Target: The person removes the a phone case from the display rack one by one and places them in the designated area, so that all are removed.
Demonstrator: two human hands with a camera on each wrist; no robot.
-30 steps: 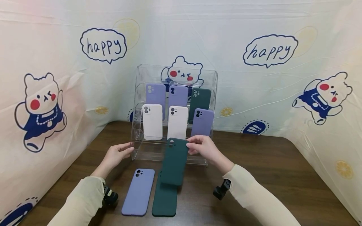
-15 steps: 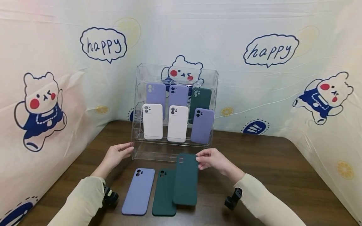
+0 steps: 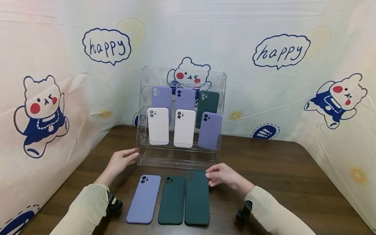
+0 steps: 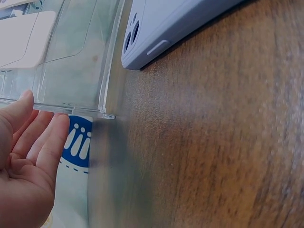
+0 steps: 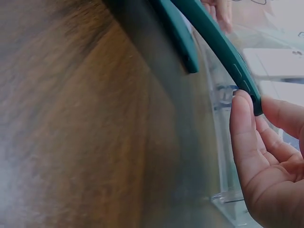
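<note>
My right hand [image 3: 224,178] pinches the upper right corner of a dark green phone case [image 3: 197,199] between thumb and fingers. In the right wrist view that phone case [image 5: 223,50] is tilted, its top end raised off the table. Left of it lie a second green phone case [image 3: 171,200] and a lavender phone case [image 3: 144,199], camera cutouts at the far end. My left hand [image 3: 118,162] touches the lower left side of a clear acrylic display stand [image 3: 176,161]. In the left wrist view the left hand [image 4: 35,156] has its fingers fairly straight against the panel edge.
On the stand's middle tier are two white phone cases [image 3: 158,126] and a lavender one [image 3: 210,130]. Behind them stand two lavender cases [image 3: 161,98] and a green one [image 3: 208,101]. Patterned cloth [image 3: 235,19] surrounds the brown wooden table [image 3: 279,182].
My right hand has moved down and right with the green phone case, from over the other green case to a place beside it. The left hand has stayed at the stand.
</note>
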